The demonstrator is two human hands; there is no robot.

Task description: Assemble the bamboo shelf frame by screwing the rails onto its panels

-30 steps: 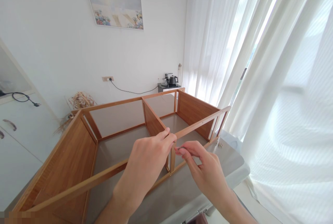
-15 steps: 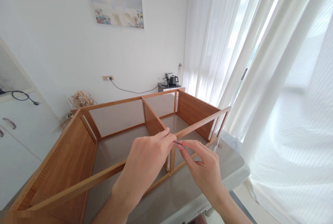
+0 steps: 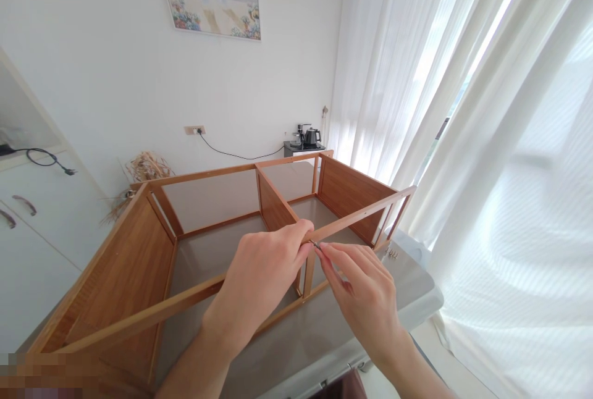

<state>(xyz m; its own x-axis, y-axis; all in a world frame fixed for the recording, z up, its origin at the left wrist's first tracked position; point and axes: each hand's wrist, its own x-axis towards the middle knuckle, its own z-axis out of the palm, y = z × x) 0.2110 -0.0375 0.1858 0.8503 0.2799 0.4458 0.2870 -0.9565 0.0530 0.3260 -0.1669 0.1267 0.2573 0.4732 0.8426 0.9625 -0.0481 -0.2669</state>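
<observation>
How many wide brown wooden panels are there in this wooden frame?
3: the left-end brown wooden panel, the middle panel, partly behind the left hand, and the right-end panel. No others show.

One left hand, one right hand, one thin metal piece, one wooden frame with three solid panels, one kettle, one wall picture, one wall socket and two cabinet handles are visible.

No text or numbers can be read.
</observation>
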